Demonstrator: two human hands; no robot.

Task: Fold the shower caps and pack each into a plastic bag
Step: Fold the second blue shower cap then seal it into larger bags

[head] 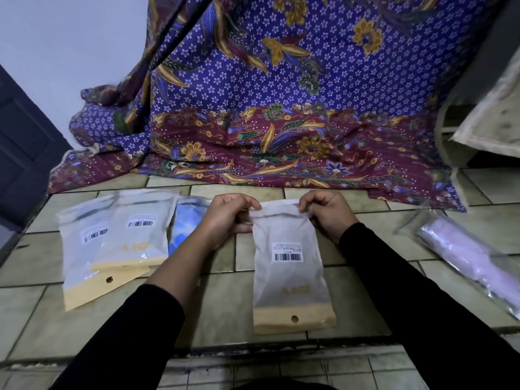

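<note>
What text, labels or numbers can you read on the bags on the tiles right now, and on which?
No text reads clearly.
Centre bag, white label: barcode and fine print, too small to read.
Centre bag, gold lettering: too faint to read.
Far-left bag, sticker: barcode, print blurred.
Second bag, barcode tag: print blurred.
Second bag, gold print: too faint to read.

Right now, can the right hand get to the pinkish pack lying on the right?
Probably yes: only tiled surface lies between the right hand and the pinkish pack, but it pinches the plastic bag and must release first.
</note>
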